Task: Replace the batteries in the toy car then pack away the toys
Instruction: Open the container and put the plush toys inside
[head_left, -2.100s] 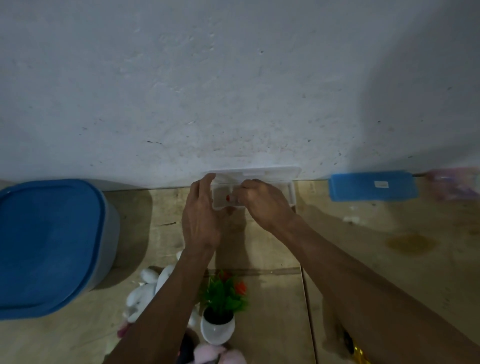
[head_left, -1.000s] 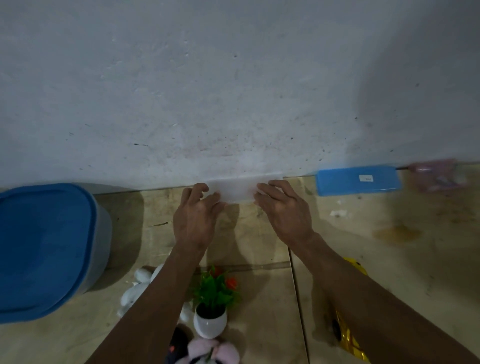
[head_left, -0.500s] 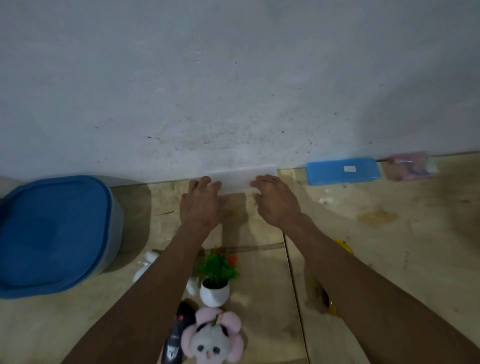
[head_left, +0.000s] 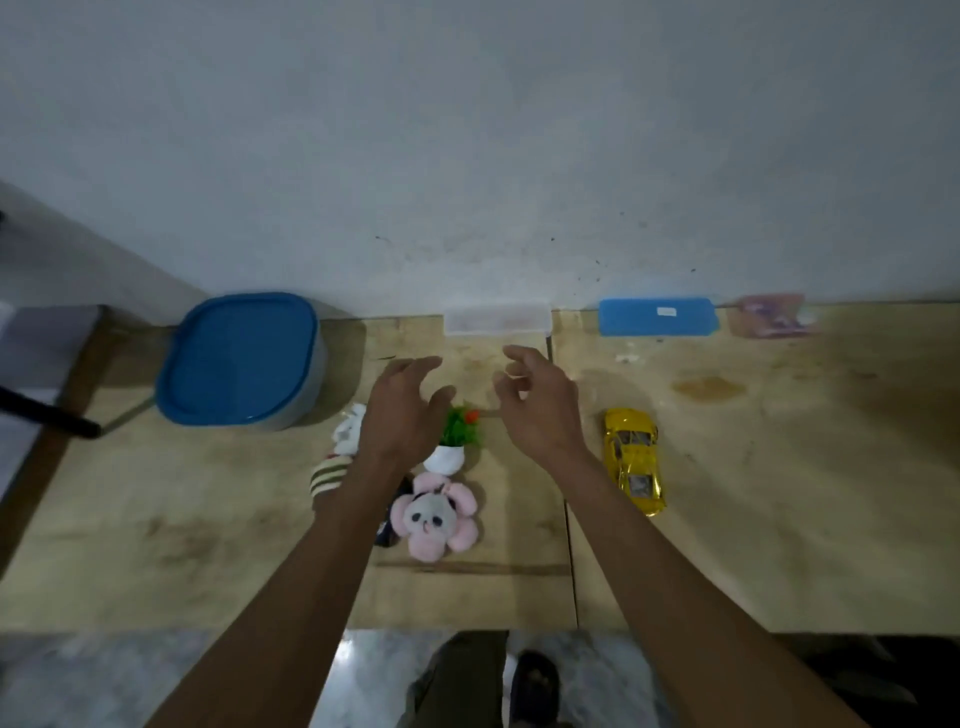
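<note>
A closed clear plastic box (head_left: 497, 318) lies against the wall at the back of the table. My left hand (head_left: 402, 410) and my right hand (head_left: 537, 402) hover above the table in front of it, fingers loosely spread, holding nothing. A yellow toy car (head_left: 635, 458) lies to the right of my right wrist. A pink plush panda (head_left: 435, 514) lies below a small potted plant (head_left: 453, 441), and a white plush with striped legs (head_left: 343, 447) is partly hidden by my left forearm. A dark object beside the panda is mostly hidden.
A large grey tub with a blue lid (head_left: 241, 359) stands at the left. A blue flat case (head_left: 658, 317) and a pink packet (head_left: 771, 315) lie by the wall on the right. The table's front edge (head_left: 467, 629) runs above the floor and my shoes.
Both hands have let go of the clear box and drawn back from it toward me. The view has pulled back, showing the car and the table's front edge.
</note>
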